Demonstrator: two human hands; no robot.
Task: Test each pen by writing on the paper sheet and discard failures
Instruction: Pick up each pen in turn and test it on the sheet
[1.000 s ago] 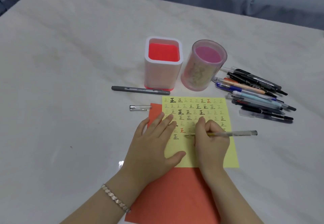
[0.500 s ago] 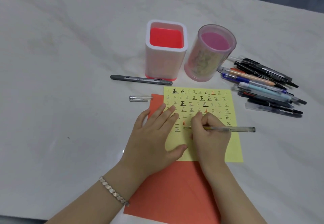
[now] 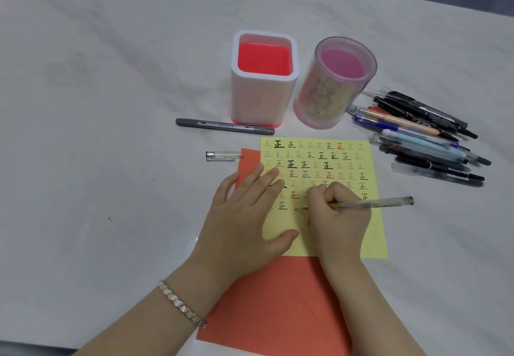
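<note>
We see the right hand (image 3: 338, 216) curled round a clear pen (image 3: 370, 204), tip down on the yellow sheet (image 3: 371, 234), low in the grid. The left hand (image 3: 244, 222) lies flat with straight fingers, pressing the sheet's left edge and the red paper (image 3: 278, 308) under it. Rows of 正 fill the sheet in black, grey and red. A clear cap (image 3: 224, 155) lies just left of the papers, a grey marker (image 3: 225, 126) above it; we cannot read its print. Two holders, square (image 3: 264, 96) and round (image 3: 325, 96), stand behind on the desk (image 3: 111, 133). More pens (image 3: 422, 138) are heaped to the right.
</note>
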